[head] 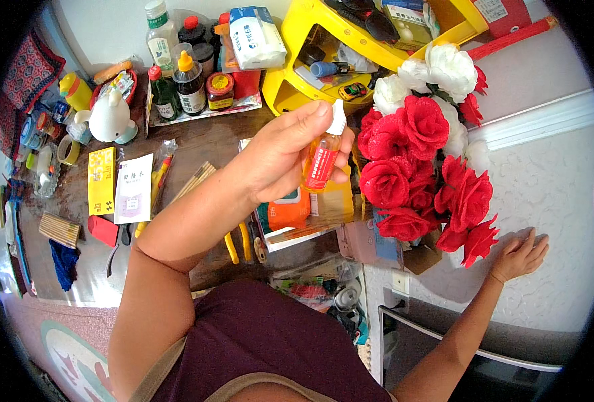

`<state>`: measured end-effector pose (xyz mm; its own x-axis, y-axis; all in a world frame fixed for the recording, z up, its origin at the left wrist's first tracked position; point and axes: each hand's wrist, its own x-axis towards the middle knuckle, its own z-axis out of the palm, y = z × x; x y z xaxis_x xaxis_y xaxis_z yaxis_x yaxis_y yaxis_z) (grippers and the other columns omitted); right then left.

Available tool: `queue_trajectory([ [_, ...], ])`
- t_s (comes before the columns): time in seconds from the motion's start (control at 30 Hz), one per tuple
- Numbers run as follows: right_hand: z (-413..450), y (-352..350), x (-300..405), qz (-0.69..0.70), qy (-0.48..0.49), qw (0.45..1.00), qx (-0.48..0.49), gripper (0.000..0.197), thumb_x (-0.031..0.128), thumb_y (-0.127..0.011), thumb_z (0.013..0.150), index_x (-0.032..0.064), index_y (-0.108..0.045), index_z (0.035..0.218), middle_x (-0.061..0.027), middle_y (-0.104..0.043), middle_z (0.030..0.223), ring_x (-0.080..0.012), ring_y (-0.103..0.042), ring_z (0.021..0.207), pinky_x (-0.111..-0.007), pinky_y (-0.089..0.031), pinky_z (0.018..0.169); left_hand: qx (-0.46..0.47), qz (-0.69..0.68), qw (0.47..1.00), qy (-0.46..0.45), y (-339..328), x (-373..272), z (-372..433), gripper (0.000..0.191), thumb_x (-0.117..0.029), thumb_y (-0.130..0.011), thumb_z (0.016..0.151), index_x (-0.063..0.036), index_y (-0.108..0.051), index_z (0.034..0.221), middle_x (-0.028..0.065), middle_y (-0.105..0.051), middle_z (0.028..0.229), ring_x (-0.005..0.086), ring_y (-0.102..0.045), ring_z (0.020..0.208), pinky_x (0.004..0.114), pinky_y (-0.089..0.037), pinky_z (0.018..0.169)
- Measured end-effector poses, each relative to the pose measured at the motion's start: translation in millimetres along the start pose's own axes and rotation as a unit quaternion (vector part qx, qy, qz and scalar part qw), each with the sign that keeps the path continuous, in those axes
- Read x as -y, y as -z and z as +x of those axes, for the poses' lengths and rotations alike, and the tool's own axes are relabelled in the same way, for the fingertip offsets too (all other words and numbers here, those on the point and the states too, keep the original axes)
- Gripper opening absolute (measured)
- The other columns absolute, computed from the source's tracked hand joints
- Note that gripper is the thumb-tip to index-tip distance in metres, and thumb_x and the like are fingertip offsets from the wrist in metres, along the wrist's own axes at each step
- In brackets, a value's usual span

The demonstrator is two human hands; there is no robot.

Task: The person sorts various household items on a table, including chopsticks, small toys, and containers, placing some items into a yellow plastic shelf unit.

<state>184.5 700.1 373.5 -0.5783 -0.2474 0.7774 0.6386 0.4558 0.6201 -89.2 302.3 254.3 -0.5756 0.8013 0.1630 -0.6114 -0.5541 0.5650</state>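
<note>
My left hand [287,153] is closed around a small bottle [322,163] of amber liquid, thumb near its top. The bottle has a white pointed cap and a red label with writing, and it is slightly tilted. Just right of it is a bunch of red and white artificial flowers [422,151]. Below the flowers, at the right, my right hand [522,255] lies with fingers spread against the textured pale wall [543,196] and holds nothing. Under my left hand are an orange and green packet [289,213] and a yellow item, partly hidden.
A yellow plastic shelf unit [344,37] with small items stands at the back. Sauce bottles [190,83] and jars share a tray left of it. Booklets [133,188], yellow-handled pliers [239,243] and bundled sticks [59,230] lie on the dark table [196,135]. A framed black panel [412,346] is at lower right.
</note>
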Motion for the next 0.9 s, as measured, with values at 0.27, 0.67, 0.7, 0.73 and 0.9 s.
queue_trajectory([
  [0.27,1.0,0.5,0.4,0.005,0.002,1.000,-0.002,0.033,0.016,-0.055,0.082,0.0141,-0.059,0.115,-0.0126,-0.048,0.128,-0.0321,-0.044,0.117,-0.043,-0.036,0.095,0.008,0.000,1.000,0.003,-0.1,1.3,-0.1,0.032,-0.042,-0.046,0.092,-0.0115,-0.047,0.101,0.0068,-0.051,0.087,0.0149,-0.054,0.077,0.032,-0.053,0.070],
  [0.67,2.3,0.9,0.8,0.004,0.011,1.000,-0.008,0.032,0.015,-0.056,0.081,0.0138,-0.059,0.113,-0.0127,-0.049,0.127,-0.0317,-0.046,0.115,-0.043,-0.037,0.092,0.020,-0.003,1.000,0.007,-1.1,1.8,-0.9,0.031,-0.041,-0.047,0.091,-0.0116,-0.046,0.101,0.0073,-0.051,0.088,0.0155,-0.053,0.078,0.032,-0.053,0.070],
  [0.7,1.9,0.4,0.7,0.003,0.009,1.000,-0.007,0.032,0.015,-0.056,0.081,0.0139,-0.059,0.113,-0.0124,-0.049,0.127,-0.0314,-0.045,0.115,-0.043,-0.037,0.092,0.019,-0.003,1.000,0.007,-1.1,1.8,-1.1,0.031,-0.041,-0.047,0.091,-0.0116,-0.046,0.101,0.0075,-0.051,0.088,0.0156,-0.053,0.078,0.033,-0.053,0.070],
  [0.73,1.6,-0.1,0.5,0.001,0.007,1.000,-0.005,0.032,0.015,-0.057,0.081,0.0139,-0.059,0.113,-0.0121,-0.048,0.128,-0.0311,-0.045,0.116,-0.043,-0.037,0.092,0.017,-0.002,1.000,0.006,-1.1,1.8,-1.3,0.031,-0.041,-0.047,0.091,-0.0115,-0.046,0.101,0.0076,-0.051,0.088,0.0157,-0.053,0.078,0.033,-0.053,0.070],
  [0.9,0.2,0.5,-0.2,-0.008,0.005,1.000,-0.001,0.032,0.016,-0.056,0.081,0.0144,-0.060,0.113,-0.0111,-0.048,0.128,-0.0300,-0.044,0.117,-0.043,-0.037,0.092,0.014,0.001,1.000,0.007,-1.4,2.8,-1.0,0.031,-0.040,-0.047,0.091,-0.0113,-0.046,0.101,0.0077,-0.051,0.088,0.0157,-0.053,0.077,0.032,-0.053,0.069],
])
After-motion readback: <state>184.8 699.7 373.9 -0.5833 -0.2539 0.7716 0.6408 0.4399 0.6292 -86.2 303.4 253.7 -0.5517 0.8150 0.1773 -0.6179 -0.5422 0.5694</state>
